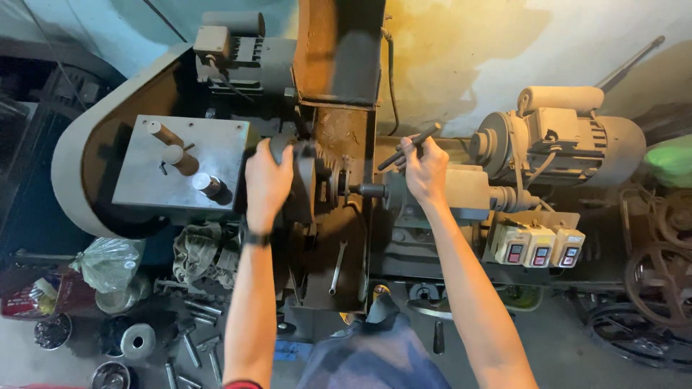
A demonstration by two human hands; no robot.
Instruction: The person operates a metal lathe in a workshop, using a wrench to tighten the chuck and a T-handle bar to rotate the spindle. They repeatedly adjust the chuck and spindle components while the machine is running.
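Grey, grimy metal makes up the small lathe [346, 238] seen from above, and both hands are laid on it. The left hand [267, 180] is wrapped over the round chuck [299, 180] at the headstock end, fingers curled around its rim; a dark band is worn on that wrist. The right hand [425, 171] is closed around a dark steel handle bar [411, 145] that slants up to the right above the tailstock body [461, 191]. Between the two hands a short dark spindle nose [367, 191] is seen, pointing toward the chuck. A steel plate [180, 162] with three upright pegs is mounted just left of the chuck, inside a curved belt guard [72, 144]. An electric motor [569, 140] is set to the right of the tailstock, and three pale switch boxes [540, 247] with red-and-black buttons are fixed below it. A wrench [337, 268] lies on the lathe bed under the chuck. Loose bolts and metal cylinders [194, 338] are scattered on the floor at lower left, near a crumpled plastic bag [108, 263].
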